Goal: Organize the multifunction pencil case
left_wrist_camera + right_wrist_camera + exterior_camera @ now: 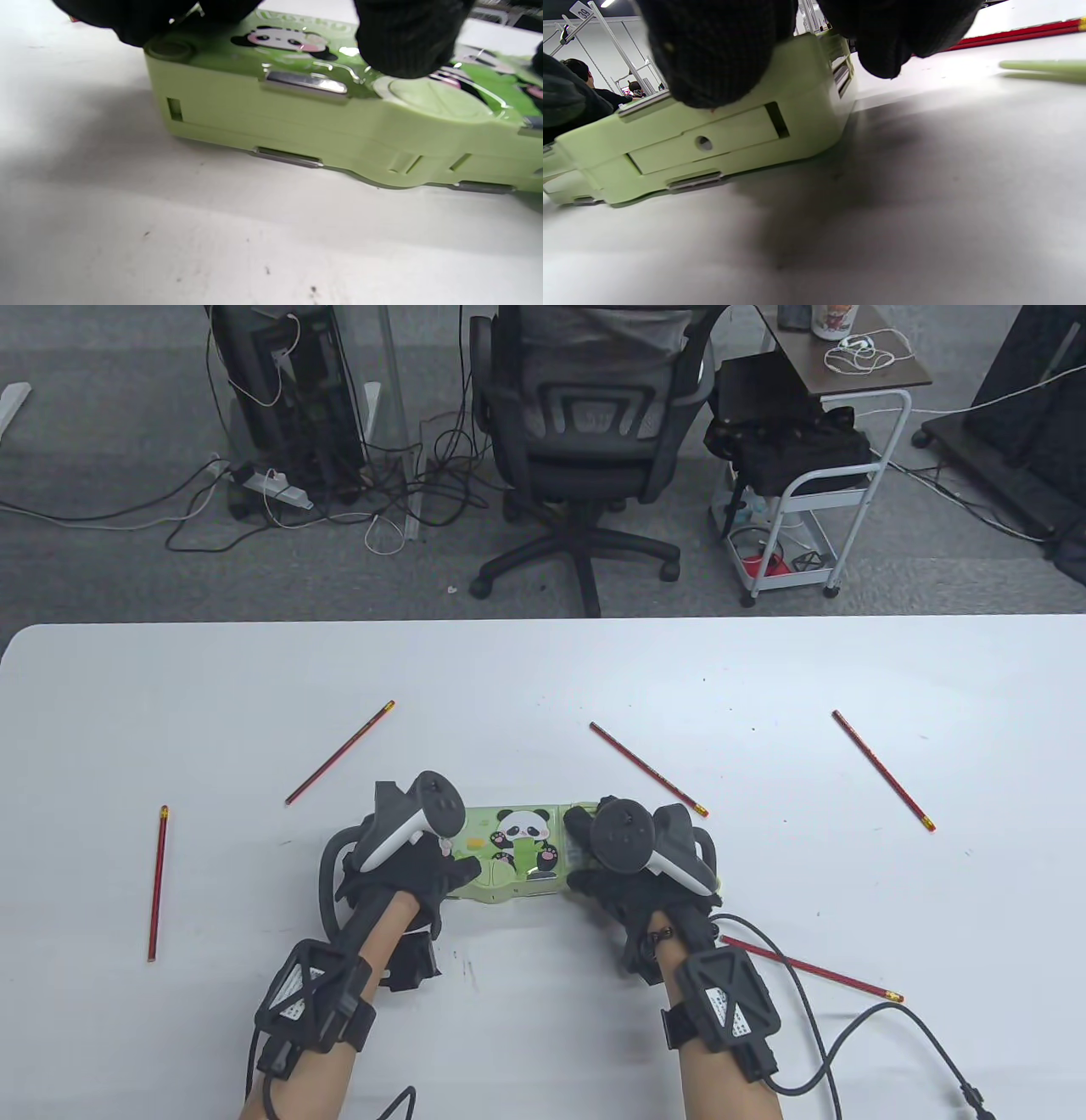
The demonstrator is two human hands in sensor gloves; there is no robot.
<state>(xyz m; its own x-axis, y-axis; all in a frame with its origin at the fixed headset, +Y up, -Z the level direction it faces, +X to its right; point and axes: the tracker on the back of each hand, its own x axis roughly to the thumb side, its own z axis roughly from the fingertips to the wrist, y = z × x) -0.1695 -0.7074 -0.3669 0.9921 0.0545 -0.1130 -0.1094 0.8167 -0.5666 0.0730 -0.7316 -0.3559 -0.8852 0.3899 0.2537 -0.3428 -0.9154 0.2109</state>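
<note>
Pale green glossy plastic forms the long flat pencil case point(517, 853), its closed lid printed with a black-and-white panda and set with small buttons. It lies flat on the white table point(543, 687) near the front edge, its long axis running left to right. The left hand point(399, 865) curls over its left end, the thumb point(407, 38) pressing the lid; the right hand point(632, 874) grips the right end. Five red pencils lie scattered around.

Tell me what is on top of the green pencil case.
Both gloved hands rest on the pencil case: left hand on its left end, right hand on its right. A panda picture shows between them. The lid beneath the hands is covered.
</note>
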